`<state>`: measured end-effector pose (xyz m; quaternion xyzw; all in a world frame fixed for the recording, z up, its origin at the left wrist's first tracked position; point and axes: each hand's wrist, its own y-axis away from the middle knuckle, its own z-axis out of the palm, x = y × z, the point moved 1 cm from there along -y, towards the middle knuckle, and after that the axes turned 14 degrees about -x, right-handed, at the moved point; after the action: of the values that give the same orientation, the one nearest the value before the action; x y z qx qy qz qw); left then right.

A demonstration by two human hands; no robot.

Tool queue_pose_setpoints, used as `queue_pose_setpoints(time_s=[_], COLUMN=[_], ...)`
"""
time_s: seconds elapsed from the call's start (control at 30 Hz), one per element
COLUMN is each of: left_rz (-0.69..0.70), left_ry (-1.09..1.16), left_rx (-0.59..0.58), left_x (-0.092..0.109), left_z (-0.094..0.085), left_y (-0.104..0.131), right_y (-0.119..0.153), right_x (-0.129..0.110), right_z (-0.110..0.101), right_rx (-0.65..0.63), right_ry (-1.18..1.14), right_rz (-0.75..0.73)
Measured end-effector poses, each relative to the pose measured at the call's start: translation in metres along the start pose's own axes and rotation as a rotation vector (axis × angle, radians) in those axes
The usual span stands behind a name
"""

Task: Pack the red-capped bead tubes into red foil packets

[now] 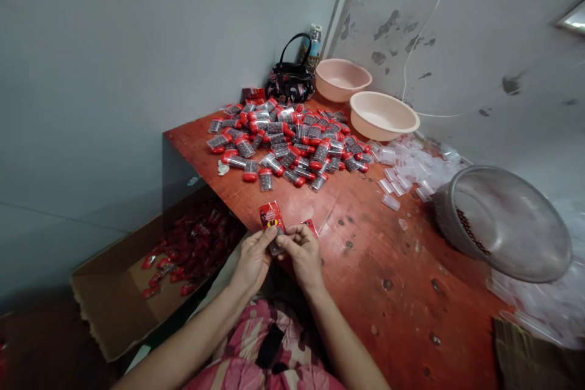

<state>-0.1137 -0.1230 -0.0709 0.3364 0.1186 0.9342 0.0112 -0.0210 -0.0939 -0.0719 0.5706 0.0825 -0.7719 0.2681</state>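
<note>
Near the table's front edge, both of my hands are closed on one red printed packet (271, 214). A small clear container with dark contents (276, 247) shows at its lower end, partly covered by my thumbs. My left hand (254, 256) pinches it from the left and my right hand (303, 256) from the right. A second red card or packet (311, 226) shows just behind the right hand's fingers; whether that hand holds it I cannot tell. Past my hands lies a heap of clear containers with red caps and dark round contents (292, 134).
Two pale basins (384, 114) stand by the wall, near a black handbag (290, 82) and a bottle (314, 42). Empty clear containers (411, 161) lie right of the heap. A tilted grey basin (512, 219) holds brown balls. A cardboard box (119, 292) with red packets is lower left.
</note>
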Motion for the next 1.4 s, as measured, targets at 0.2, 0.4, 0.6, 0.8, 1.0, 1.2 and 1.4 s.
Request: queue_pose_setpoints(time_s=[0.2, 0.4, 0.6, 0.8, 1.0, 1.2, 1.4], left_rz=[-0.001, -0.012, 0.058, 0.194, 0.253, 0.307, 0.507], left_ry=[0.015, 0.025, 0.074, -0.122, -1.105, -1.522, -1.633], left_rx=[-0.012, -0.007, 0.065, 0.320, -0.186, -0.336, -0.304], left_x=[0.006, 0.004, 0.021, 0.041, 0.006, -0.018, -0.021], left_z=[-0.006, -0.003, -0.018, -0.041, -0.004, -0.005, -0.008], left_y=[0.003, 0.012, 0.019, 0.026, -0.004, -0.039, -0.036], right_y=[0.006, 0.007, -0.001, 0.011, 0.024, 0.031, 0.023], right_x=[0.002, 0.004, 0.000, -0.029, -0.029, -0.024, -0.019], right_z=[-0.002, 0.001, 0.007, -0.044, -0.079, -0.076, -0.082], right_rx=[-0.118, -0.073, -0.089, 0.051, 0.135, 0.111, 0.118], right_ry=[-0.033, -0.038, -0.060, 0.092, 0.206, 0.257, 0.398], right_rz=[0.005, -0.016, 0.010, -0.055, -0.030, 0.018, 0.019])
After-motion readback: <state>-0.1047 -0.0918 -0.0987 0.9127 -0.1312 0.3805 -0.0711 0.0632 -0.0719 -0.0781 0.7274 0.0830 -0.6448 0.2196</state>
